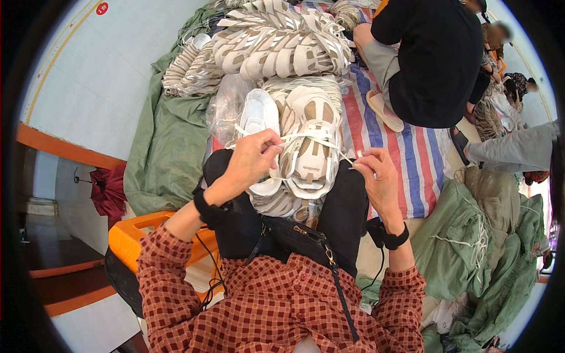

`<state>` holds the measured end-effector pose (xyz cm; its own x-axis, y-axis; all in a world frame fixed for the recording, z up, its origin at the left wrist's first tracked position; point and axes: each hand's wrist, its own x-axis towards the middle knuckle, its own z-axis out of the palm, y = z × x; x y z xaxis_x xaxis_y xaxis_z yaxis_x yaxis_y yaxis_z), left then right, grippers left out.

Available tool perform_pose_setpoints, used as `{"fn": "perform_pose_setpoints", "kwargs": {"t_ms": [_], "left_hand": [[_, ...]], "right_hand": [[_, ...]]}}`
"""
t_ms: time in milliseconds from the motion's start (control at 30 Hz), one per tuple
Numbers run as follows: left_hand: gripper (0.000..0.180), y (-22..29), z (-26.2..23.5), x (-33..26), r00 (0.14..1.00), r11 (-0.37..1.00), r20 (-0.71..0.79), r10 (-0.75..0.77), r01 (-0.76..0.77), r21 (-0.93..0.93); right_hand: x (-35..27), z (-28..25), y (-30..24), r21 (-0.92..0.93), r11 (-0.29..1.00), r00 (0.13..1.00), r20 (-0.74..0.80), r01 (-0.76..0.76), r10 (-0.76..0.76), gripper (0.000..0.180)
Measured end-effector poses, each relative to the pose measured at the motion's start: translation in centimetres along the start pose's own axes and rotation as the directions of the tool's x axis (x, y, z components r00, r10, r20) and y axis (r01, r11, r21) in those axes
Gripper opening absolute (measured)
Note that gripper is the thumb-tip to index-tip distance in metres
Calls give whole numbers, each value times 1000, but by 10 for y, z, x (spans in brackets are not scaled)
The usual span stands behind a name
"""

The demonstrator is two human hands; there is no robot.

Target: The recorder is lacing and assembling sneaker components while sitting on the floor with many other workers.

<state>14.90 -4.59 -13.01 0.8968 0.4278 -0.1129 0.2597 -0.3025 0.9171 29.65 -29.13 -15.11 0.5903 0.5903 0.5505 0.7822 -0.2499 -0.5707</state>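
Note:
Between my knees lies a white and beige shoe upper (311, 162), its toe away from me and a white shoelace (318, 136) threaded across its eyelets. On the left of the shoe, my left hand (252, 157) is closed in a pinch on one stretch of the lace. My right hand (378, 175) pinches the other end, pulled out to the right above my knee. Beside the upper, under my left hand, rests another pale piece with a white lining (259, 112). More stacked uppers (276, 206) show beneath.
Rows of similar uppers (282, 50) are piled ahead on a striped sheet (412, 170). A person in black (438, 59) squats at the far right. Green sacks (447, 235) lie on the right, green tarp (159, 147) on the left, by an orange plastic stool (132, 235).

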Motion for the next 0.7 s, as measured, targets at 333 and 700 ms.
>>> {"fn": "perform_pose_setpoints", "kwargs": {"t_ms": [333,700], "left_hand": [[13,-7,16,18,925,777,-59,375,-279,564],[7,13,25,33,774,213,293,561,-477,853]], "right_hand": [[-8,12,-10,539,560,776,396,-629,491,6],[17,52,9,616,559,812,258,-555,523,19]]}}
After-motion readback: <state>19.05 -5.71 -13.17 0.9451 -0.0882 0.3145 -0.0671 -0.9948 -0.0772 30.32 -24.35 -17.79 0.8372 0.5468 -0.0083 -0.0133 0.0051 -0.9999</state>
